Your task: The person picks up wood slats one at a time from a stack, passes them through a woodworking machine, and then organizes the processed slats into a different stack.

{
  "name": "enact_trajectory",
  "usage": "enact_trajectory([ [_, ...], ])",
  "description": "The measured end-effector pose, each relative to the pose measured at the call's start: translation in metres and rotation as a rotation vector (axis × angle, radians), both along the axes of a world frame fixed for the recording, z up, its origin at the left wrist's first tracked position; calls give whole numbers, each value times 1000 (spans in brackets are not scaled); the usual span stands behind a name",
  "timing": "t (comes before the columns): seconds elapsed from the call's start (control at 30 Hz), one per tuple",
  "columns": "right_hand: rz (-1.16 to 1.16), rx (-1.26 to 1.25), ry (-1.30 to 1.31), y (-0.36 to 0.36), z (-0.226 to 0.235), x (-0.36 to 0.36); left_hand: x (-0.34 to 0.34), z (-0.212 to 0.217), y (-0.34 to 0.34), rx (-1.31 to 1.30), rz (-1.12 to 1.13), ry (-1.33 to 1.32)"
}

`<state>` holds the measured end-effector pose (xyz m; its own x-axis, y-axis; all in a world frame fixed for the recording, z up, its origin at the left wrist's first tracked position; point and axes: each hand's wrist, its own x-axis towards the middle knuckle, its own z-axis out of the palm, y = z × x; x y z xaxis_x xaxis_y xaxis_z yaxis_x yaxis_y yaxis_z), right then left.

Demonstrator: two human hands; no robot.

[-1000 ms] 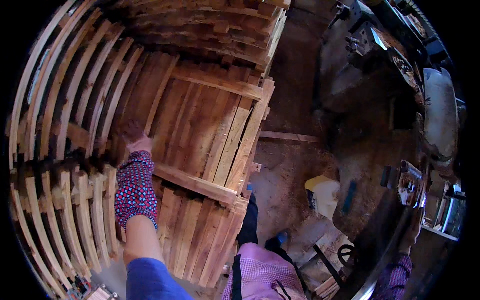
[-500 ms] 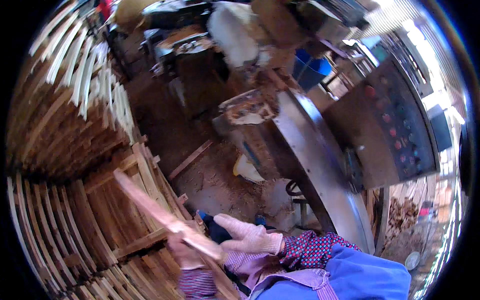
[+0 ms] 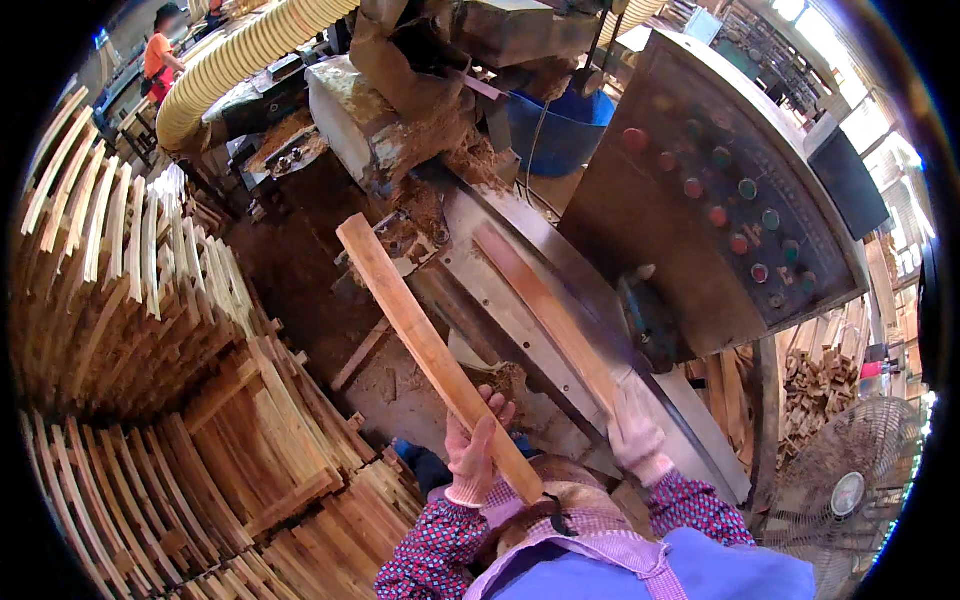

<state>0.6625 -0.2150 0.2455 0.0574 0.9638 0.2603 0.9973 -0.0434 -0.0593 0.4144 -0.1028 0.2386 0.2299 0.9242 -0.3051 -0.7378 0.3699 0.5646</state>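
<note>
Left hand (image 3: 475, 450), in a pale glove, closed round the lower part of a long wooden strip (image 3: 430, 350); thumb on one side, fingers showing past the other. Strip held up off everything, slanting, far end up and to the left, near end close to the purple apron (image 3: 610, 550).

Right hand (image 3: 640, 435), also gloved, at the near end of a redder strip (image 3: 548, 312). That piece lies lengthwise on the metal bed (image 3: 505, 310) of a machine, well apart from the first strip at the near end. Fingers partly hidden from above: cannot tell if they grip the end or only press it.

Shavings (image 3: 428, 205) heaped at the bed's far end. Beyond, a blue tub (image 3: 560, 140). Control panel (image 3: 700, 215) to the right, tilted in view, red and green buttons. Wire-guarded fan (image 3: 850, 490) lower right.

Left side: tall stack of slats (image 3: 120, 260), more stacked timber (image 3: 310, 535) below. Ribbed yellow hose (image 3: 250, 65) at top; near it, a co-worker in an orange top (image 3: 158, 55), well off
</note>
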Motion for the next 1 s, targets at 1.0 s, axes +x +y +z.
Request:
enact_trajectory([
  [1.0,-40,-235,382,17,5,-27,-122,-121,1,142,-260,941],
])
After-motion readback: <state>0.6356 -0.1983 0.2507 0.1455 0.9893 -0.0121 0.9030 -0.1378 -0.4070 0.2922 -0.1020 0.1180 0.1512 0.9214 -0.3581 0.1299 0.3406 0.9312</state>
